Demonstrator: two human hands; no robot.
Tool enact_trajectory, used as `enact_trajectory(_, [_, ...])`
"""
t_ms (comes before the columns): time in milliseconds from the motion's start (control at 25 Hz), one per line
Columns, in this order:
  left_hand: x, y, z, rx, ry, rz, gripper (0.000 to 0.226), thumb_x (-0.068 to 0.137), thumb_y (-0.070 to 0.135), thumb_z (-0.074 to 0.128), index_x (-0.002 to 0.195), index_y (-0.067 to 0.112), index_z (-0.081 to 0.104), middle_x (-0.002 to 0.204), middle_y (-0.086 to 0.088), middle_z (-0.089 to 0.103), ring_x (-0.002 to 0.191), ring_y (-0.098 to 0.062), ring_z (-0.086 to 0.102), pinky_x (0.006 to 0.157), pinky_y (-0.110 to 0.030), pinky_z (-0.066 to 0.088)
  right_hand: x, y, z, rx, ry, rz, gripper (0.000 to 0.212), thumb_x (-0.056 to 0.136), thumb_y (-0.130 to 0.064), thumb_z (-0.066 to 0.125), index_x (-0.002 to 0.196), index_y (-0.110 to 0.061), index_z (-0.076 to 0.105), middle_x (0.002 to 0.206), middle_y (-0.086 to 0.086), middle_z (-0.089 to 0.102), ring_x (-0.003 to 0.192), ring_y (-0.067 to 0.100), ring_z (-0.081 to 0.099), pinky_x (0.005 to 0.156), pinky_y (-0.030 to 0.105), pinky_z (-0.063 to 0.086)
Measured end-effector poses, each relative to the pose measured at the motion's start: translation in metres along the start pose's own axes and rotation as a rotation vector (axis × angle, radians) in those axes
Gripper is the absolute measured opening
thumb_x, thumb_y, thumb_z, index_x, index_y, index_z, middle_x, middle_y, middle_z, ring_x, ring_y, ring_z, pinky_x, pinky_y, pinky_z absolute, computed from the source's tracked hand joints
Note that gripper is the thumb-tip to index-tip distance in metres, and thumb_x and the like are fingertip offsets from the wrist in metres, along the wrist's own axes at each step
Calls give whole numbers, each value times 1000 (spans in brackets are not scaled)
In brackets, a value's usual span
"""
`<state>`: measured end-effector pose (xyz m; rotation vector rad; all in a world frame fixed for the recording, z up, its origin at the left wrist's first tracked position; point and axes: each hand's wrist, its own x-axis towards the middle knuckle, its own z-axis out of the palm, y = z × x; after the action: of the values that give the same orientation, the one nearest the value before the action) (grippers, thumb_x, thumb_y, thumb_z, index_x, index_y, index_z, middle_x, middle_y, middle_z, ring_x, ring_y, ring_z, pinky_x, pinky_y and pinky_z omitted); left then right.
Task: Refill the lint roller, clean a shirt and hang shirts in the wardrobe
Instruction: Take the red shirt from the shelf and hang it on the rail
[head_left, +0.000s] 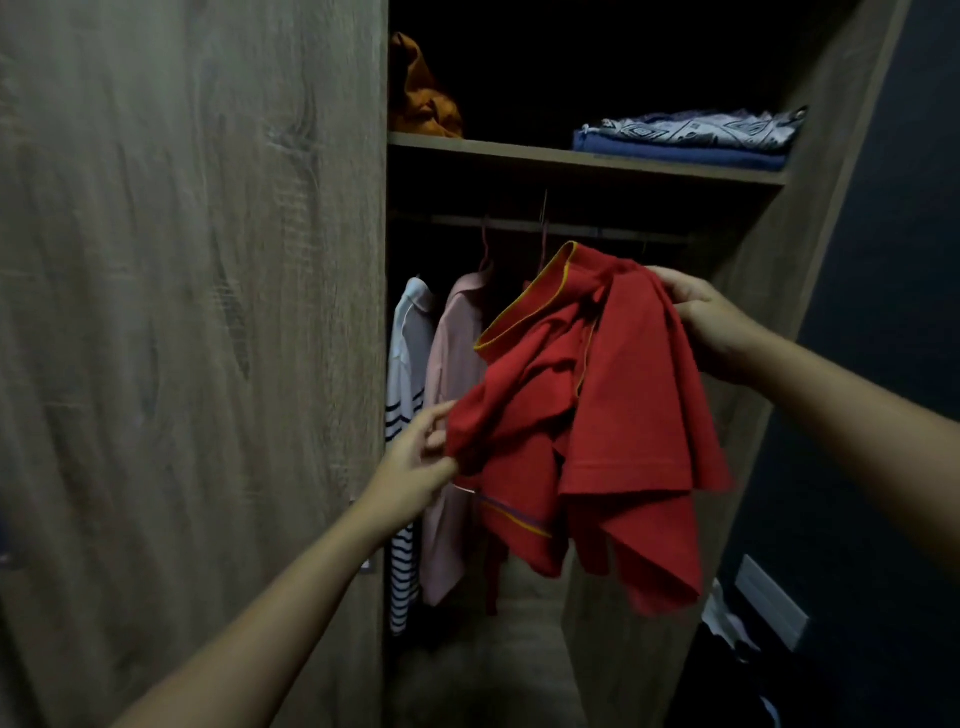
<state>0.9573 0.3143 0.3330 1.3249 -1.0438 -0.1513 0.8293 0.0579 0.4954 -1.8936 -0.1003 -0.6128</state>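
Note:
A red polo shirt (623, 395) with a yellow-trimmed collar hangs bunched in front of the open wardrobe (571, 166). My right hand (701, 317) grips its upper right part near the shoulder. My left hand (421, 452) pinches the lower left fold of the red fabric. Behind it, a pink shirt (452, 415) and a white shirt with dark stripes (405, 395) hang on hangers from the rail (519, 224). Whether the red shirt is on a hanger is hidden by the cloth.
A shut wooden wardrobe door (192, 312) fills the left. The shelf above the rail carries an orange garment (421, 98) and folded blue and patterned clothes (691, 137). Dark wall and loose clothes (727, 623) lie at the lower right.

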Motion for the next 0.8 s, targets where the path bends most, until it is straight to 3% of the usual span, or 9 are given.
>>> enact_trajectory(80, [-5, -3, -12, -3, 93, 4, 62, 68, 34, 70, 124, 34, 44, 110, 7, 68, 99, -3, 63, 85, -30, 47, -2, 1, -1, -29, 19, 8, 51, 82, 19, 37, 106, -21, 57, 81, -12, 74, 74, 0, 67, 67, 14, 54])
enact_trajectory(200, [-27, -15, -11, 88, -21, 32, 102, 57, 58, 78, 133, 63, 9, 146, 20, 29, 126, 2, 44, 97, -24, 45, -1, 2, -1, -39, 31, 14, 46, 84, 15, 41, 104, -23, 59, 81, -12, 74, 74, 0, 67, 70, 14, 54])
enact_trajectory(240, [-35, -23, -4, 211, -78, 63, 112, 55, 59, 79, 133, 65, -1, 150, 26, 17, 133, 2, 35, 103, -25, 42, 1, 1, 1, -35, 35, 10, 44, 84, 14, 42, 103, -23, 59, 81, -12, 73, 75, 0, 67, 72, 14, 54])
enact_trajectory(320, [-41, -39, 12, 504, -65, 227, 119, 59, 52, 81, 138, 57, -9, 156, 9, 7, 143, -10, 22, 110, -41, 37, 5, 0, 6, -29, 26, 0, 42, 85, 12, 43, 102, -23, 59, 81, -12, 74, 75, 1, 67, 74, 15, 53])
enact_trajectory(400, [-30, -48, 17, 637, 85, 436, 104, 70, 37, 74, 143, 48, 0, 152, -10, 8, 145, -19, 13, 104, -57, 38, 9, -3, 12, -26, 16, 4, 43, 85, 12, 42, 103, -23, 59, 81, -11, 74, 75, 2, 67, 72, 16, 54])
enact_trajectory(480, [-16, -41, 14, 575, 217, 521, 79, 78, 26, 62, 140, 46, 17, 147, -5, 12, 140, -25, 25, 97, -56, 45, 13, -6, 16, -14, 13, 14, 44, 86, 11, 42, 106, -24, 58, 82, -9, 74, 76, 4, 67, 72, 18, 54])
enact_trajectory(560, [-8, -29, 8, 475, 277, 498, 54, 82, 24, 58, 129, 42, 37, 145, 7, 19, 129, -24, 43, 96, -45, 49, 18, -7, 17, -20, 26, 6, 45, 85, 10, 43, 109, -25, 59, 89, -6, 72, 79, 8, 67, 75, 23, 54])
enact_trajectory(640, [-8, -21, 0, 453, 289, 492, 33, 83, 27, 58, 115, 33, 50, 140, 11, 28, 125, -3, 45, 101, -26, 44, 23, -7, 19, -48, 62, 13, 43, 86, 8, 44, 112, -24, 58, 96, -2, 69, 80, 9, 66, 77, 24, 53])
enact_trajectory(800, [-8, 14, -15, 505, 463, 526, 20, 79, 22, 52, 99, 25, 58, 106, 14, 50, 96, 8, 52, 84, -9, 41, 31, 0, 19, -828, 55, -98, 42, 88, -3, 55, 129, -10, 48, 126, 14, 54, 112, 21, 54, 95, 23, 37])
